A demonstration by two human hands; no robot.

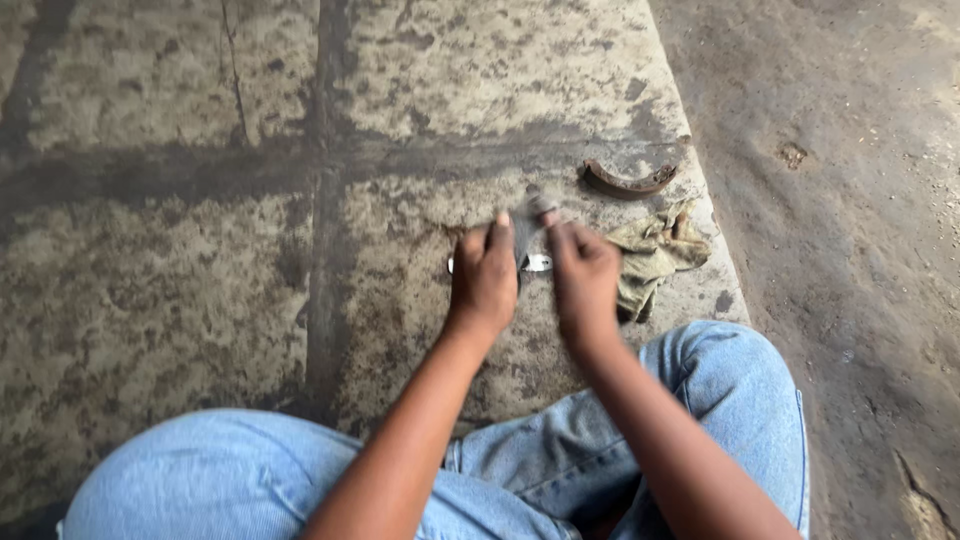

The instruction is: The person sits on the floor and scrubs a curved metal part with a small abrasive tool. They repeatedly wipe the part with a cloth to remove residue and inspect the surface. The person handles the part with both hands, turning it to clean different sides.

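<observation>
1. The person sat on a stained concrete slab [180,290], knees in blue jeans [720,390] spread to either side, both arms reaching forward over the floor.
2. The left hand [483,280] was curled around one end of a small metal part [536,263], fingers folded down, holding it close above the slab.
3. The right hand [583,280] was closed on a grey strip [527,222] that ran up and away from the metal part; the strip was blurred, so I cannot tell whether it was paper, cloth or a thin tool.
4. The metal part sat between the two hands, mostly hidden by them, with only a bright silver edge showing on each side of the left hand.
5. It looked stiff and light enough for one hand, with a smooth, shiny surface that would likely be slippery if greasy; a grip around its ends, as the left hand had, seemed the safest hold.
6. A crumpled dirty rag [655,255] lay just beside the right hand, soft and easy to bunch.
7. A curved rusty piece of metal [628,180] lay beyond the rag, near the slab's edge and apart from both hands.
8. Bare dirt ground [860,250] ran along the slab's right side.
</observation>
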